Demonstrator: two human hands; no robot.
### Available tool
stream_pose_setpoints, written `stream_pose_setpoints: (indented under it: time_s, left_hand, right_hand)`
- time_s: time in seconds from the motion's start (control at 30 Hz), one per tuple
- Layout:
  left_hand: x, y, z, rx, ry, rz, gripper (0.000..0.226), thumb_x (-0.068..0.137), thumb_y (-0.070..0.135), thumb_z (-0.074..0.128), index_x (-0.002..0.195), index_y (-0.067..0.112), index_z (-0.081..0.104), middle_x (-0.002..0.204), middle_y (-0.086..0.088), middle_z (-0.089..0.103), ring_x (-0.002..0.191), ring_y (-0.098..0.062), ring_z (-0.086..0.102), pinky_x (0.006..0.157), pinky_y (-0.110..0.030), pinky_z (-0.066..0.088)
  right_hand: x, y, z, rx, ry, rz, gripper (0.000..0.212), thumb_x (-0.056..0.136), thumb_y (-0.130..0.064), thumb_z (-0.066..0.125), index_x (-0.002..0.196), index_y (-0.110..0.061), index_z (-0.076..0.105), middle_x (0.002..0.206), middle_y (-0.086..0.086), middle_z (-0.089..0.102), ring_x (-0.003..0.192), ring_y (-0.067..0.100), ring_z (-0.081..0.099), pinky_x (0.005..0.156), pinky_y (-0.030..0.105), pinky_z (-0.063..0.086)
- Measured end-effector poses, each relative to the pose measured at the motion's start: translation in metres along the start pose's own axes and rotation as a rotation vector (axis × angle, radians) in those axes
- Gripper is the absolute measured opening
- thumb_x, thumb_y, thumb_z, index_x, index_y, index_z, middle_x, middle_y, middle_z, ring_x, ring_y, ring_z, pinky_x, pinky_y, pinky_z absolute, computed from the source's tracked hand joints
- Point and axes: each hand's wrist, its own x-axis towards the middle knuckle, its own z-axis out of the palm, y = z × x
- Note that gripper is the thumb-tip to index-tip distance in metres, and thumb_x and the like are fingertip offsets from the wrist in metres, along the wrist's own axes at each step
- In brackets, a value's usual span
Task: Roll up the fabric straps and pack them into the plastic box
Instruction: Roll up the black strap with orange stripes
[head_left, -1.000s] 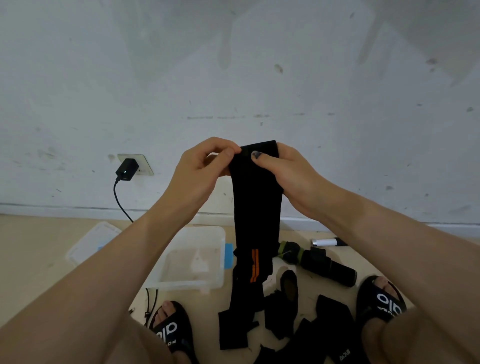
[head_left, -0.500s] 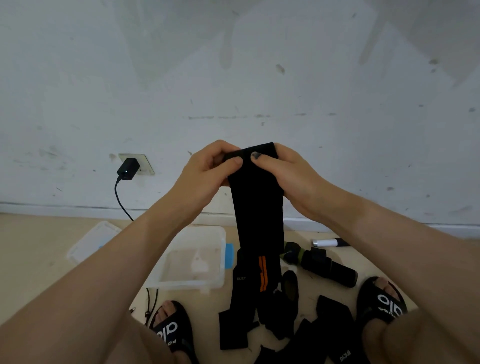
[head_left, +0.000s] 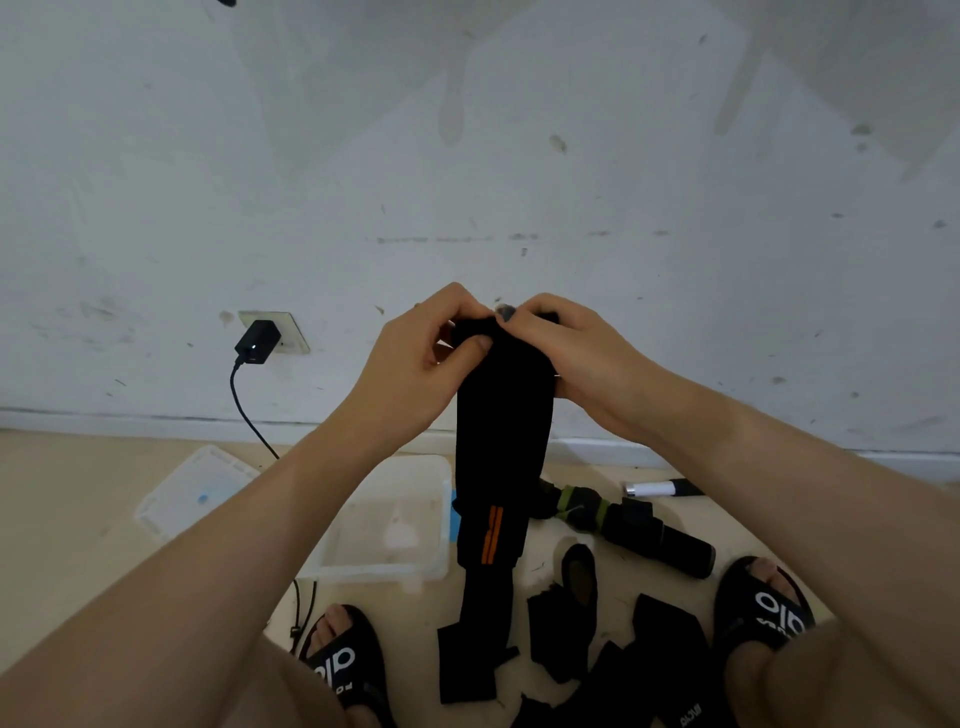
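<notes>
Left hand (head_left: 415, 358) and right hand (head_left: 566, 348) pinch top of long black fabric strap (head_left: 501, 431); loose first turn risks roll unravelling before clear plastic box (head_left: 387, 525)

Landmark: box (head_left: 387, 519), on floor before wall. Lid (head_left: 195, 491) lies left of box. Charger (head_left: 257, 343) sits in wall socket behind box, left. Held strap (head_left: 501, 431) hangs just right of box. Loose straps (head_left: 623, 649) lie right of box, between two sandals.

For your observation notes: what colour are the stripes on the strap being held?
Orange, two short stripes on the black strap; head view.
</notes>
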Motion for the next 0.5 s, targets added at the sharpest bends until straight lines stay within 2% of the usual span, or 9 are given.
stream_pose_setpoints:
  time_s: [0.17,0.3,0.4,0.5]
  left_hand:
    - [-0.0003,0.0012,0.0012,0.07,-0.043,0.007,0.006,0.102,0.007,0.056,0.1,0.012,0.059,0.088,0.004,0.064,0.072,-0.007,0.056,0.066,-0.014,0.045]
    - [0.0001,0.0042,0.0032,0.077,-0.008,0.03,0.013,0.101,0.003,0.055,0.098,0.015,0.058,0.084,0.009,0.06,0.069,-0.001,0.054,0.064,-0.011,0.042]
    - [0.0,0.0029,0.0054,0.068,0.017,0.036,0.011,0.099,0.002,0.055,0.099,0.012,0.061,0.088,0.007,0.062,0.078,-0.005,0.056,0.069,-0.012,0.042]
    - [0.0007,0.0001,0.0083,-0.007,0.056,0.007,0.013,0.098,0.002,0.056,0.098,0.014,0.062,0.092,0.002,0.065,0.086,-0.016,0.059,0.074,-0.02,0.045]
  right_hand:
    - [-0.0018,-0.001,0.0001,0.03,-0.011,0.003,0.015,0.101,-0.031,0.062,0.095,-0.017,0.065,0.083,-0.003,0.061,0.079,0.015,0.061,0.077,0.034,0.049]
    - [-0.0027,-0.0036,-0.0025,0.1,-0.051,0.054,0.02,0.101,-0.036,0.061,0.097,-0.017,0.062,0.083,-0.004,0.062,0.079,0.014,0.062,0.08,0.033,0.051]
    - [-0.0027,-0.0041,-0.0041,0.119,-0.055,0.063,0.022,0.101,-0.038,0.06,0.095,-0.016,0.062,0.082,-0.004,0.063,0.079,0.014,0.063,0.083,0.035,0.052]
    - [-0.0032,-0.0046,-0.0037,0.133,-0.036,0.01,0.013,0.102,-0.026,0.061,0.099,-0.014,0.066,0.09,0.003,0.065,0.081,0.016,0.064,0.078,0.032,0.053]
